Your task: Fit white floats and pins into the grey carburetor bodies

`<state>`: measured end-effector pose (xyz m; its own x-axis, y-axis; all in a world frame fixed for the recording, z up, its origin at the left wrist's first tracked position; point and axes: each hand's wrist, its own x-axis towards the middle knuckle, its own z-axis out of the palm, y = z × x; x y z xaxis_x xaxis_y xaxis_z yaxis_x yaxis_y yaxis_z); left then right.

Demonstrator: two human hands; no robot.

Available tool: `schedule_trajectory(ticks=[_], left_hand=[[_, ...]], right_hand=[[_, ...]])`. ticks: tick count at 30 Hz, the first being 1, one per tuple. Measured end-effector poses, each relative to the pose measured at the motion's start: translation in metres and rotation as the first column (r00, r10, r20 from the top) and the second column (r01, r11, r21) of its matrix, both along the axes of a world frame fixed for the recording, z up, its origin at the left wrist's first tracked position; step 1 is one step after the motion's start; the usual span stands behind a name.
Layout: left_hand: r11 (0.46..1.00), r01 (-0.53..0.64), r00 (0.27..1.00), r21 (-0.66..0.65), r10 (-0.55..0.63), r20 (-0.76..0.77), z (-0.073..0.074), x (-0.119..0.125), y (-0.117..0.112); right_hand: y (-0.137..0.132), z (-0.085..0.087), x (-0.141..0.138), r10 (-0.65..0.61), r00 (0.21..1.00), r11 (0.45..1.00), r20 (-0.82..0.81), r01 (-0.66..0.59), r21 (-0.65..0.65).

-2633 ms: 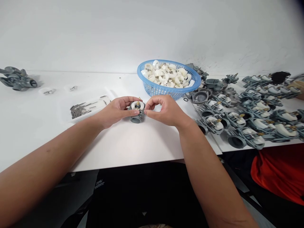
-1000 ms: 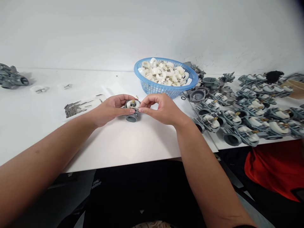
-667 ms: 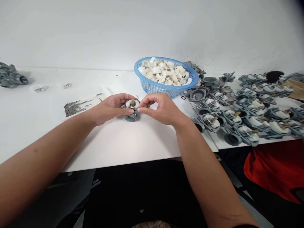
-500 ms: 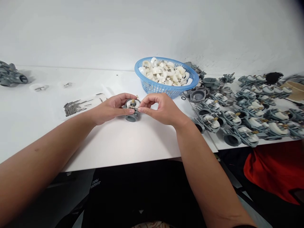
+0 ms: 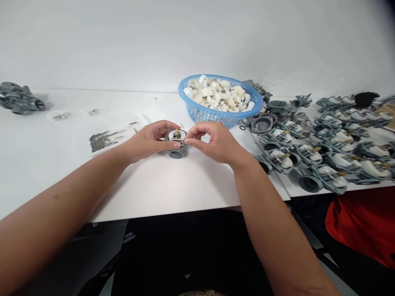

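Observation:
A grey metal carburetor (image 5: 176,153) stands on the white table between my hands, its round mouth facing me. A white float (image 5: 182,135) and a brass jet (image 5: 177,132) show in its top. My left hand (image 5: 151,142) grips the carburetor from the left, thumb along the near rim. With thumb and forefinger, my right hand (image 5: 212,142) pinches a thin metal pin (image 5: 179,140) at the carburetor's right side. The pin lies level across the float, close to my left thumb. My right fingertips partly hide its outer end.
A blue basket (image 5: 222,117) of white floats stands behind my right hand. Rows of carburetors (image 5: 310,154) fill the right side. Loose thin pins (image 5: 101,141) lie at left, and another carburetor (image 5: 20,98) is far left. A person's red clothing (image 5: 361,226) shows lower right.
The whole view has shifted slightly, so everything appears a little farther right. Both hands keep the same hold on the carburetor and pin.

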<state>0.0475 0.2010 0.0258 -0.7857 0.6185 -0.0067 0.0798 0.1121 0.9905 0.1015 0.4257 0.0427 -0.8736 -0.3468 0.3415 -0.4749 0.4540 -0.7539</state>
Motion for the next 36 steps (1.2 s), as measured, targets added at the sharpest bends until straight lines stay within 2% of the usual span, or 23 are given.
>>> schedule_trajectory(ticks=[4,13,17,23,36], left_hand=[[0.999,0.032,0.999,0.018,-0.032,0.0,-0.0015,-0.0006,0.0],[1.0,0.017,1.0,0.008,-0.018,0.002,-0.0036,-0.0016,-0.0005],[0.999,0.034,0.999,0.023,-0.034,0.001,-0.0046,-0.0015,-0.0009],[0.999,-0.007,1.0,0.035,0.006,0.005,-0.0059,-0.0008,-0.0004],[0.997,0.05,0.996,0.051,-0.053,0.069,-0.0044,-0.0013,-0.0011]], right_hand=[[-0.0002,0.0018,0.0013,-0.015,1.0,1.0,-0.003,0.015,0.004],[-0.0018,0.005,0.0034,-0.053,0.998,0.996,0.019,0.051,0.075],[-0.0011,0.0056,0.0034,-0.04,0.998,0.996,0.04,0.037,0.085],[0.0005,0.0047,0.0019,-0.012,0.999,0.996,0.053,0.007,0.089],[0.0022,0.0038,0.0018,-0.029,0.997,0.993,0.069,0.021,0.116]])
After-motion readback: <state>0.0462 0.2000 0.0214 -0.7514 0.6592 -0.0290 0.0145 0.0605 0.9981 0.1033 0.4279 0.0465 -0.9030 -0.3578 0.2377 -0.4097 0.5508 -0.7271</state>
